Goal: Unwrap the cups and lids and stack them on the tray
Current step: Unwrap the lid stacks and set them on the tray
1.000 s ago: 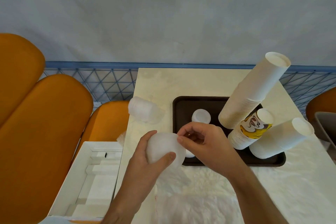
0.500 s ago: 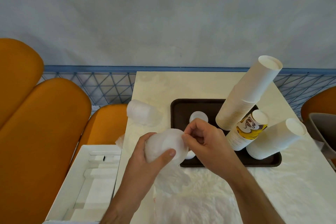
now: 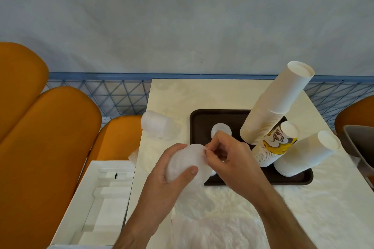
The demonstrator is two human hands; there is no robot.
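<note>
My left hand (image 3: 162, 174) grips a plastic-wrapped stack of white lids (image 3: 186, 162) just in front of the dark brown tray (image 3: 200, 119). My right hand (image 3: 228, 159) pinches the wrap at the stack's far end. A single white lid (image 3: 221, 129) lies on the tray behind my fingers. On the tray's right stand a tall leaning stack of white paper cups (image 3: 277, 105), a shorter stack with a yellow printed cup (image 3: 277, 143), and another white cup stack (image 3: 307, 153). A second wrapped lid bundle (image 3: 156, 126) lies on the table's left edge.
Loose clear plastic wrap (image 3: 212, 222) covers the near part of the cream table (image 3: 194, 95). An open white box with foam inserts (image 3: 95, 198) sits low on the left beside orange chairs (image 3: 48, 137). A grey bin (image 3: 360, 141) stands at the right.
My right hand's fingers have shifted a little along the end of the lid stack, working at the wrap. My left hand keeps the same grip. The camera has tilted slightly.
</note>
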